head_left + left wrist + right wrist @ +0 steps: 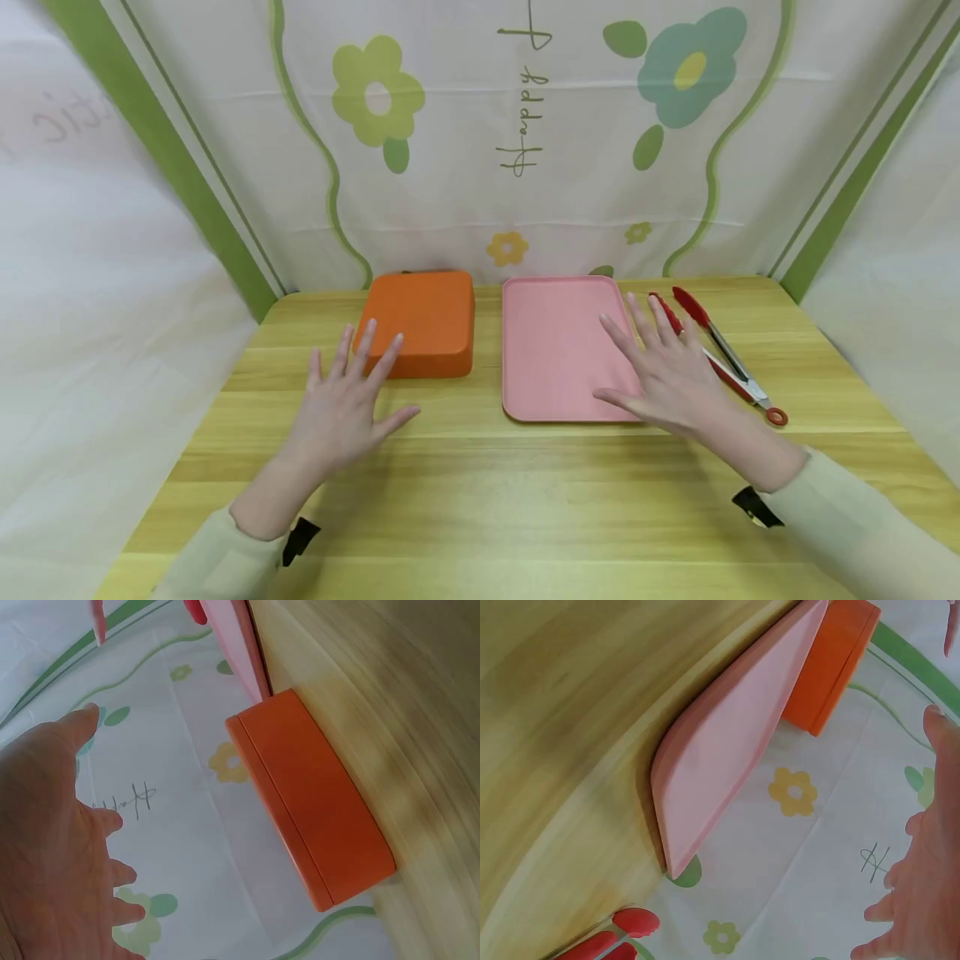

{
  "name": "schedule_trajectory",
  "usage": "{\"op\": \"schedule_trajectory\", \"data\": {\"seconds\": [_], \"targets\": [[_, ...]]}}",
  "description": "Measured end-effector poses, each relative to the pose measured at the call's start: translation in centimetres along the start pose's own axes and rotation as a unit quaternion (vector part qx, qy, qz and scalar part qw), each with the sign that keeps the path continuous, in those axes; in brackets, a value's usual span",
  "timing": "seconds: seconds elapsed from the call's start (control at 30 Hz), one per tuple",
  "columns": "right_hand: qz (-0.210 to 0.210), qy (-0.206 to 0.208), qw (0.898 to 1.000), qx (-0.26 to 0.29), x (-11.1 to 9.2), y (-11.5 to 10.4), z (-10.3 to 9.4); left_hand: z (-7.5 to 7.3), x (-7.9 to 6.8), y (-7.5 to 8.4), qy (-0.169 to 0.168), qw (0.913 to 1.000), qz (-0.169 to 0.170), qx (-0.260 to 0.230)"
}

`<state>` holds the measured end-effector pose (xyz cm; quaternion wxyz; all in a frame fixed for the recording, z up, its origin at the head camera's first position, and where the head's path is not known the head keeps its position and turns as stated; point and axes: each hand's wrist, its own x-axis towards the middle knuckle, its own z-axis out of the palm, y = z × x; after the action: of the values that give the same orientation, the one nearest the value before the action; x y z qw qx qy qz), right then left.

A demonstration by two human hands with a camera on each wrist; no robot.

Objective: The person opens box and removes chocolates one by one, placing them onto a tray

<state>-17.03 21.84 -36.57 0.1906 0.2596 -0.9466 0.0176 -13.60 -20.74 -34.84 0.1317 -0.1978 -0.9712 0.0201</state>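
Observation:
Both hands are held out with fingers spread and hold nothing. The left hand point(337, 417) is above the table in front of an orange box point(431, 312), its fingertips overlapping the box's near left part in the head view. In the left wrist view a thin seam line runs along the side of the box point(315, 802). The right hand point(671, 379) hovers over the right edge of a pink rectangular tray point(558, 350). Right of the tray lies a pair of red-tipped metal tongs point(723, 354), its arms apart and partly hidden by the right hand.
The wooden table point(510, 508) carries the box, tray and tongs in a row along its back. Behind it hangs a white cloth point(450, 192) printed with flowers and lettering. White cloth walls with green stripes flank both sides.

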Motion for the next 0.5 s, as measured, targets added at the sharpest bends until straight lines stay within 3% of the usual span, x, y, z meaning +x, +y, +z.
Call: {"op": "schedule_trajectory", "data": {"seconds": [0.5], "targets": [[0.014,-0.039,0.999,0.012,3.2,-1.1,-0.1,0.1,0.6,-1.9,0.010,0.9999,-0.007,0.011]]}}
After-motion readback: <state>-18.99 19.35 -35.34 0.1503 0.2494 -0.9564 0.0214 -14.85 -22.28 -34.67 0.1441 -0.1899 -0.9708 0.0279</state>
